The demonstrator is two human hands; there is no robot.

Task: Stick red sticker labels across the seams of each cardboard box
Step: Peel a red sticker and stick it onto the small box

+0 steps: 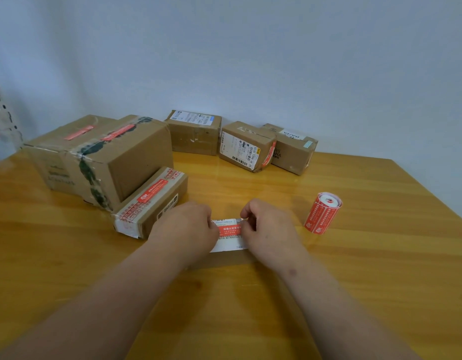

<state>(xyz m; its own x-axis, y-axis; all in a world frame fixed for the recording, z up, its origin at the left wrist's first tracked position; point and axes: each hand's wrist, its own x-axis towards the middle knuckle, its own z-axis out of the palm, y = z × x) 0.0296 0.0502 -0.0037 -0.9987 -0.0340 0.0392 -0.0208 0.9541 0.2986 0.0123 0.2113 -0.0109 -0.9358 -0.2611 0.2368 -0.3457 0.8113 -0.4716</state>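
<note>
A small flat box with a white shipping label lies on the wooden table in front of me. A red sticker label stretches across its top between my hands. My left hand covers the sticker's left end with curled fingers. My right hand pinches the right end with bent fingers. The box's sides are mostly hidden under my hands. The roll of red sticker labels lies on its side to the right.
A long narrow box bearing a red sticker sits left of my hands, against a large taped box with two red stickers. Three smaller boxes line the wall at the back.
</note>
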